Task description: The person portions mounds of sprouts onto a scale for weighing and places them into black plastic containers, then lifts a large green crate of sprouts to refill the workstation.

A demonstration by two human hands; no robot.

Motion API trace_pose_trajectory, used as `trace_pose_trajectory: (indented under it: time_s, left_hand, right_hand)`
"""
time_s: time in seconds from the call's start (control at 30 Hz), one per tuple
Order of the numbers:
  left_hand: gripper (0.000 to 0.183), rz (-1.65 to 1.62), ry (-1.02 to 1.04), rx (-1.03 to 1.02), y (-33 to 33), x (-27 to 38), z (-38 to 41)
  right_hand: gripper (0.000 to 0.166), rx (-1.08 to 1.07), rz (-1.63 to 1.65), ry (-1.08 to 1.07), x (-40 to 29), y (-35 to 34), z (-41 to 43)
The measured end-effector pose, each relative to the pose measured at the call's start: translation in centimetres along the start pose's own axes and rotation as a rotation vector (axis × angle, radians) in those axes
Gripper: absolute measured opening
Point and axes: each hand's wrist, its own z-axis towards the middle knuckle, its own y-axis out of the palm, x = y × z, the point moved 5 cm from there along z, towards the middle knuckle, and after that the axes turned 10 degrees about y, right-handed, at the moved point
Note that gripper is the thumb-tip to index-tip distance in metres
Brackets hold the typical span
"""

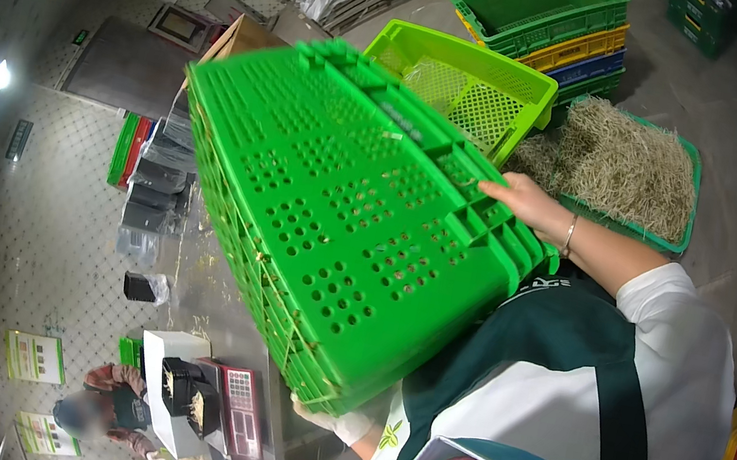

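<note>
A large bright green perforated plastic crate [343, 203] is held tilted in front of my body, with a holed side wall facing the camera. Pale stringy strands poke through the lattice along its lower-left face. My right hand [522, 196], wearing a bracelet, grips the ribbed rim. At the opposite lower corner, my left hand [334, 422] in a whitish glove holds the edge from beneath, its fingers partly hidden. What lies inside is mostly hidden; brownish bits show through some holes.
A lime-green crate [537, 90] and stacked coloured crates [571, 44] stand past the held crate. Nearby is a crate piled with pale strands [635, 166]. A red-framed scale [245, 408] and black trays [193, 387] sit on a metal counter [281, 392]; another person [119, 404] is beyond.
</note>
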Motion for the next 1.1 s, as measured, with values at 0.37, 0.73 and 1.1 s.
trace_pose_trajectory:
  time_s: [0.37,0.73,1.1]
  left_hand:
    - [0.055,-0.215,0.104,-0.347,17.7,-1.5,3.8]
    - [0.036,-0.045,0.207,-0.637,23.2,-2.1,-1.3]
    - [0.037,-0.066,0.448,-0.448,22.2,1.8,-7.5]
  right_hand:
    - [0.048,0.033,0.389,-0.384,-6.3,-16.6,3.7]
    - [0.047,0.116,0.450,0.103,10.2,-13.1,0.3]
    - [0.046,0.219,0.523,0.046,9.6,-15.5,-1.9]
